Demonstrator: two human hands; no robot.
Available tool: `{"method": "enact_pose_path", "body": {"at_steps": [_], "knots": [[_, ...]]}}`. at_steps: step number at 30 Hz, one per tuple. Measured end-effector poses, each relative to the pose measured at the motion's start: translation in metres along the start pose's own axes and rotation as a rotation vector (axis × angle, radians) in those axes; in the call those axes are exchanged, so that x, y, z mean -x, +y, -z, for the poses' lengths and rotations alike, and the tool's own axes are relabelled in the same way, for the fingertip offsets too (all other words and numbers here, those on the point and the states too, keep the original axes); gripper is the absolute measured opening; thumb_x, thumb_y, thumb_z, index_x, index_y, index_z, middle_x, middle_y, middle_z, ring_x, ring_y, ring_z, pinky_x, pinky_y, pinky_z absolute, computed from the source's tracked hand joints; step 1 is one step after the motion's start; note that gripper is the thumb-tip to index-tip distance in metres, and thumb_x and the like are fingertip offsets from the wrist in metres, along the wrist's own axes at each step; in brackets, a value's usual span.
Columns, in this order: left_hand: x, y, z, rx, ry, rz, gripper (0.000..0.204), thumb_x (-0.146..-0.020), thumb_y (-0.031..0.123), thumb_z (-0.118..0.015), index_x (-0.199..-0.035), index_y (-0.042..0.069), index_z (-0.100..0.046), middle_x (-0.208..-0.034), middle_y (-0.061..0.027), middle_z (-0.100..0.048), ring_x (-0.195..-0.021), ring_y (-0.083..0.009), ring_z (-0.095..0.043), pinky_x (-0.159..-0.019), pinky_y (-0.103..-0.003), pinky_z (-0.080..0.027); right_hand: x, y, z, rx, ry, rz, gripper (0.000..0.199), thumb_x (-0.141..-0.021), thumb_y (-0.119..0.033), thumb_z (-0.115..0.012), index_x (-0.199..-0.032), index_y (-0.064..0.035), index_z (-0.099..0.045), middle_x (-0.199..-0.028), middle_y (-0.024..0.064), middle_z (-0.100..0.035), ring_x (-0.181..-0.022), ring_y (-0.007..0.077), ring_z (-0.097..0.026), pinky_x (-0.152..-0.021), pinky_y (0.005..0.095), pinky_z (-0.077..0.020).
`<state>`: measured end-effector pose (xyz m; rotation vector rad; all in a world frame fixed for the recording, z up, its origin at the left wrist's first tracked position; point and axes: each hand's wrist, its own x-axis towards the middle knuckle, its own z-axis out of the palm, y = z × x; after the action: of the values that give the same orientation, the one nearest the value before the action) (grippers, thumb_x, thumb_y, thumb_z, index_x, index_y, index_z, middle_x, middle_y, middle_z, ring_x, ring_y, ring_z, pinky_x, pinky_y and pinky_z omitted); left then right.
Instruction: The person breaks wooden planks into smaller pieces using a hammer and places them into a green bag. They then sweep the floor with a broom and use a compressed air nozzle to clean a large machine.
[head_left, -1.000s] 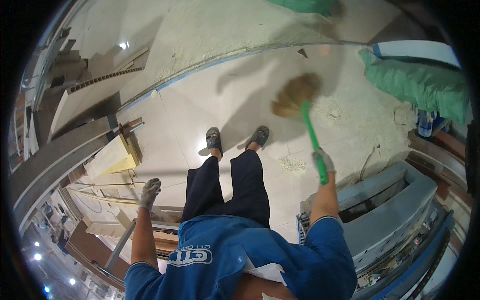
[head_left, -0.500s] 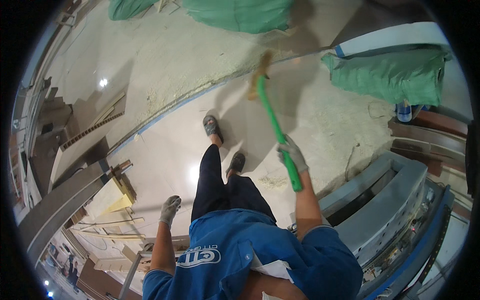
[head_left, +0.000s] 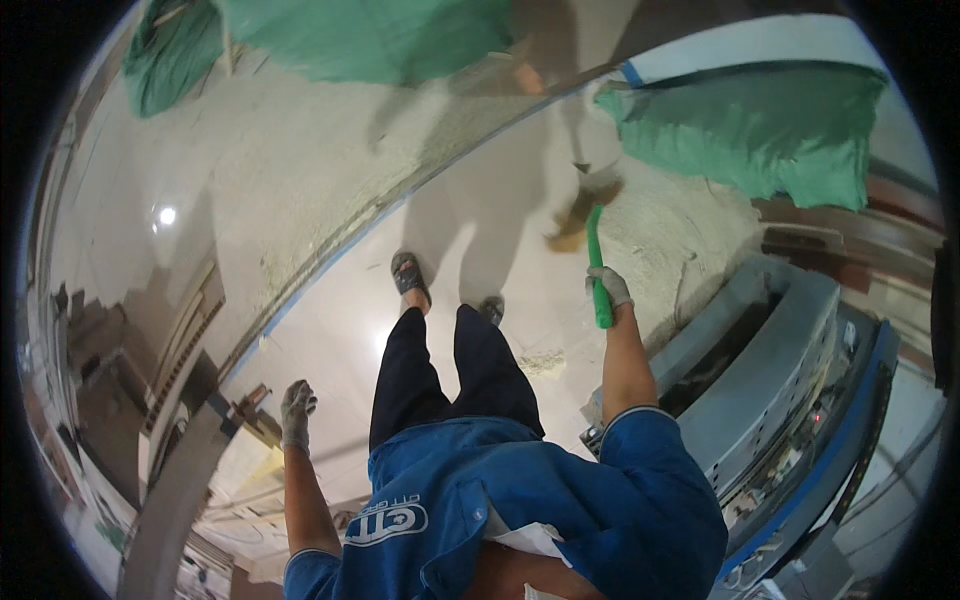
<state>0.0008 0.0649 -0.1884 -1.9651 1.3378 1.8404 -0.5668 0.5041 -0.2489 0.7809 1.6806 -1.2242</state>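
My right hand point(head_left: 611, 287), in a pale work glove, is wrapped round the green handle of a broom point(head_left: 595, 245). The broom's brown bristle head point(head_left: 572, 228) is smeared by motion and is low over the floor, beside a spread of pale sawdust-like debris point(head_left: 655, 225). My left hand point(head_left: 297, 400), gloved too, hangs out to the side with its fingers curled in and nothing visible in them. A small patch of the same debris point(head_left: 540, 362) lies on the tiles right of my legs.
A grey metal machine frame point(head_left: 780, 370) stands close on my right. Green covers point(head_left: 750, 135) drape objects at the far right, and another green cover point(head_left: 370, 40) lies at the far left. Boards and panels point(head_left: 180, 350) are stacked at left. A blue-edged strip point(head_left: 340, 255) crosses the floor diagonally.
The broom head has swung right and nearer to me, and my right hand has moved slightly right. My left hand has shifted left. My feet have changed position in a step.
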Motion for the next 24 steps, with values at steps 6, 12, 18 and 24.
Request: {"method": "enact_pose_path", "body": {"at_steps": [6,12,18,24], "knots": [[-0.009,0.057,-0.077,-0.170,-0.078,0.072,0.038,-0.093,0.031,-0.065,-0.123,0.009,-0.060,-0.099,-0.0031,-0.064,-0.086,-0.0147,-0.062,-0.077,-0.032,-0.049,0.104,-0.026,0.018,-0.039,0.025,0.203,0.053,-0.085,-0.010,-0.064,-0.136,-0.0056,-0.047,-0.079,0.0044,-0.060,-0.058,0.0126,-0.057,-0.050,0.0273,-0.0475],[0.004,0.115,-0.178,-0.223,-0.080,-0.139,0.035,-0.094,0.028,-0.062,-0.123,0.009,-0.060,-0.096,-0.0002,-0.062,-0.083,-0.0134,-0.060,-0.076,-0.030,-0.048,0.008,-0.108,0.027,-0.113,-0.442,0.116,0.035,-0.089,-0.010,-0.060,-0.124,-0.0075,-0.054,-0.080,0.0037,-0.059,-0.059,0.0109,-0.056,-0.049,0.0248,-0.0471],[0.032,0.142,-0.260,-0.414,-0.152,0.027,0.032,-0.095,0.028,-0.063,-0.123,0.012,-0.062,-0.102,-0.0015,-0.064,-0.086,-0.0154,-0.062,-0.079,-0.032,-0.051,-0.145,-0.113,0.190,-0.194,-0.264,0.080,0.016,-0.088,-0.020,-0.063,-0.096,-0.0064,-0.059,-0.070,0.0042,-0.059,-0.054,0.0147,-0.054,-0.050,0.0286,-0.0462],[0.055,0.178,-0.335,-0.687,-0.193,0.050,0.038,-0.094,0.026,-0.064,-0.127,0.008,-0.057,-0.106,-0.0058,-0.066,-0.087,-0.0182,-0.065,-0.079,-0.034,-0.052,-0.129,-0.118,0.408,0.090,0.332,0.112,0.030,-0.081,-0.016,-0.071,-0.105,0.0003,-0.065,-0.071,0.0101,-0.064,-0.056,0.0180,-0.060,-0.051,0.0346,-0.0501]]}}
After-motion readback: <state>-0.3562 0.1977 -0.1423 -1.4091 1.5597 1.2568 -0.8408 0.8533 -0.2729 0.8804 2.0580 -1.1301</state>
